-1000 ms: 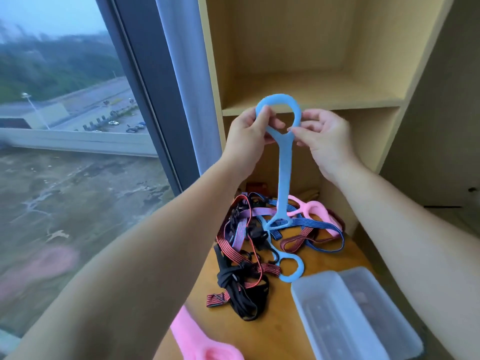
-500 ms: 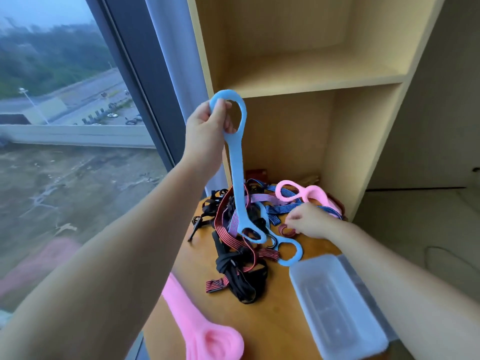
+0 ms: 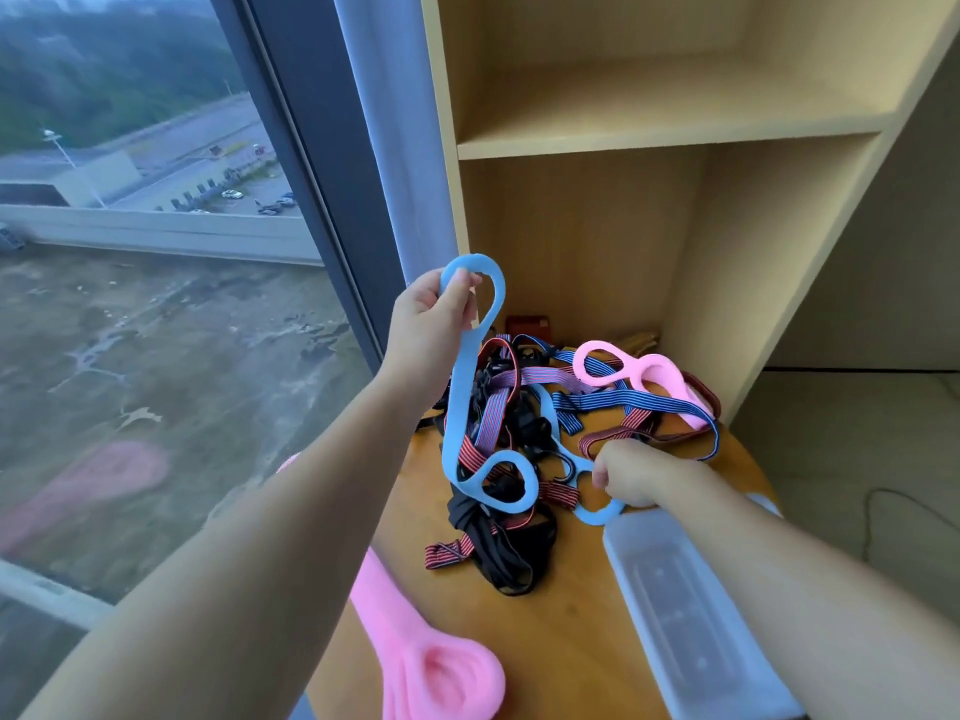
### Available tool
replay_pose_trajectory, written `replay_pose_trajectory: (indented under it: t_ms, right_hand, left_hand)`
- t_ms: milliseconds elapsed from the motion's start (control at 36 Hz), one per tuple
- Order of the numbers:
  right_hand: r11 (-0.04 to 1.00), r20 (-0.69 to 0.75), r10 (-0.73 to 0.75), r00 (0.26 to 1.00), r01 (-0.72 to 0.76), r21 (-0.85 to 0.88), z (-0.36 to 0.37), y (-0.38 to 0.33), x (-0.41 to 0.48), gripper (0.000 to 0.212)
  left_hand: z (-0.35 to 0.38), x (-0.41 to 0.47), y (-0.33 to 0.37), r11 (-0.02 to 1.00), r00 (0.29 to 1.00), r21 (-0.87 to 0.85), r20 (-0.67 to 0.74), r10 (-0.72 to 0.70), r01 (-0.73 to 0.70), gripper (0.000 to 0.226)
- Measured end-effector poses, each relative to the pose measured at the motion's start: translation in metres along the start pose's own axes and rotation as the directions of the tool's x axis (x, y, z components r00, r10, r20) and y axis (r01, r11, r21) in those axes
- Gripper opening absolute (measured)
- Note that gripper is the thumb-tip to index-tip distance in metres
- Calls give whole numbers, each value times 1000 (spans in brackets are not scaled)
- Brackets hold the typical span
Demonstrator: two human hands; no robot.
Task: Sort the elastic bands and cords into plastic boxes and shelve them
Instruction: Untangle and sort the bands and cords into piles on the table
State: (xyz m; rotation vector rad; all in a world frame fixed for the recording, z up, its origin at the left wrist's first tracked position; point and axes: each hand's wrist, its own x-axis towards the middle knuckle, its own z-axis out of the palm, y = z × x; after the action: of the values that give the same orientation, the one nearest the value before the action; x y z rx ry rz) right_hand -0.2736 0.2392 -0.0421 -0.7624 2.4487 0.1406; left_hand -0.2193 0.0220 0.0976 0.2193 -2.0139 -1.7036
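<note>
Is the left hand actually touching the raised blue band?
Touching. The head view shows the left hand pinching the top loop of the raised blue band, with the thumb pressed across its rim.

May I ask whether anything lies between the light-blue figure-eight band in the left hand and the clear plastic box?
The right hand, gripping a second blue band, sits at the far end of the clear plastic box, forearm over its right side. The light-blue figure-eight band hangs over tangled striped cords.
</note>
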Motion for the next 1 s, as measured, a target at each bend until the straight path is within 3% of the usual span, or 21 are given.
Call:
replay_pose_trajectory:
  t_ms: [139,333,417,528,639,833,1000]
  right_hand:
    - [985,-16,-13,1000,15,175,-3,4,-5,36]
    - [964,-262,-129,956,183,195,-23,6,-16,17]
    - [906,-457,-162,875,315,283,-46,5,-30,10]
    - [800,-631,-66,773,418,429,-84,8,-51,13]
    - [727,-768,-31,640,542,422,-126,-1,-71,23]
    - [626,-890,31,454,686,372,-183,-23,-98,28]
    - [560,-951,114,289,772,302,-225,-43,-130,18]
  left_hand:
    - [2,-4,-5,1000,1000,-18,22,-1,1,30]
    - [4,-10,-4,999,999,-30,42,-11,12,27]
    - [4,-13,-1,999,998,-38,63,-8,11,25]
    - [3,-14,9,997,999,-78,49,-11,15,30]
    - [1,-13,26,981,999,-194,49,2,8,33]
    - [-9,-8,61,945,998,-326,57,41,-20,36]
    - [-11,-5,86,944,997,-329,52,48,-28,37]
